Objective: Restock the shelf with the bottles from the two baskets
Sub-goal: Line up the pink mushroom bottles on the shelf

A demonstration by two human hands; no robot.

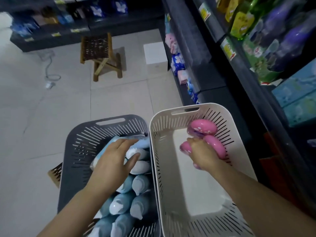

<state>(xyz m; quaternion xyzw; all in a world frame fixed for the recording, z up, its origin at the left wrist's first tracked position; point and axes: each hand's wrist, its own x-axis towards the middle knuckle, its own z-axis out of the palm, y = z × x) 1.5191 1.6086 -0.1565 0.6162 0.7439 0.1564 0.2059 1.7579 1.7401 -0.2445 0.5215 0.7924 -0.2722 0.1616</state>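
Right hand (pixel 204 153) grips pink bottles (pixel 214 147) in white basket (pixel 188 111); left hand (pixel 113 161), fingers spread, rests on blue bottles (pixel 140 168) in grey basket (pixel 80 132) at nine o'clock.

A dark grey basket (pixel 73 151) with slotted walls sits at lower centre, filled with pale blue bottles (pixel 130 199) that have white patches. Just to its right is a white basket (pixel 171 168) with the same slotted pattern and a plain white floor, holding pink bottles (pixel 202 128) flecked with white spots. The floor (pixel 42 117) on the left is pale grey tile with thin darker seams. At upper centre stands a stool (pixel 99 48) with light wooden legs and a dark brown woven seat. The shelving (pixel 239 93) along the right is dark grey, carrying yellow price labels, green packets (pixel 242 24), purple bottles (pixel 294 40) and light blue patterned boxes (pixel 297 93).
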